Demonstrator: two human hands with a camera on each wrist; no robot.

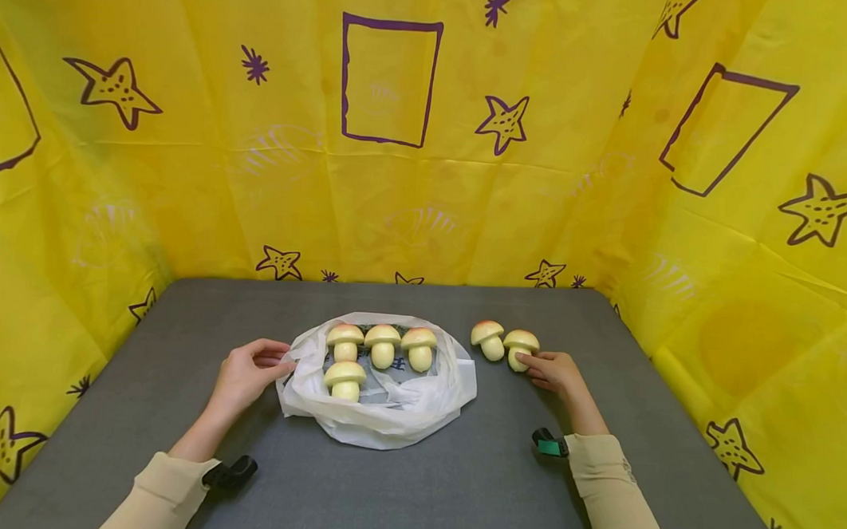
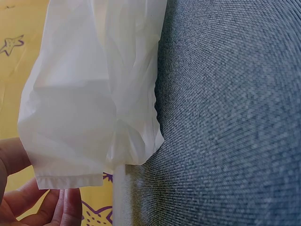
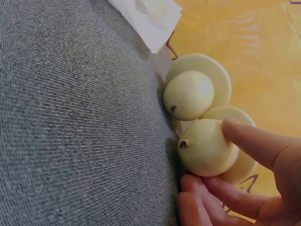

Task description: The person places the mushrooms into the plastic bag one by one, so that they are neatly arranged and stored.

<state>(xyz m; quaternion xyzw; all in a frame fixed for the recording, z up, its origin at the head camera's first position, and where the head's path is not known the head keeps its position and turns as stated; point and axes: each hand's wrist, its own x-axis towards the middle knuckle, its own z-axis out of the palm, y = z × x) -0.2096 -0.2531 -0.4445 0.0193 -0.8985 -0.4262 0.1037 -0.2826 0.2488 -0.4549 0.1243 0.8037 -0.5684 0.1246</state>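
Note:
A white plastic bag [image 1: 386, 432] lies with its mouth spread wide, and several cream toy mushrooms [image 1: 346, 382] with orange-tinged caps sit within its rim. My left hand [image 1: 251, 373] is at the bag's left edge, thumb and fingers apart. In the left wrist view the bag's side [image 2: 70, 113] covers the tip of that thumb. To the right of the bag, my right hand [image 1: 553, 373] pinches the stem of a toy mushroom [image 1: 520, 339], its thumb [image 3: 249, 141] on one side and fingers beneath. Another toy mushroom [image 1: 487, 340] stands right beside it.
A dark grey cloth-covered table [image 1: 411, 503] lies under everything. Yellow curtains [image 1: 427, 193] with purple starfish drawings enclose its back and sides. Each wrist bears a black strap device [image 1: 231, 473].

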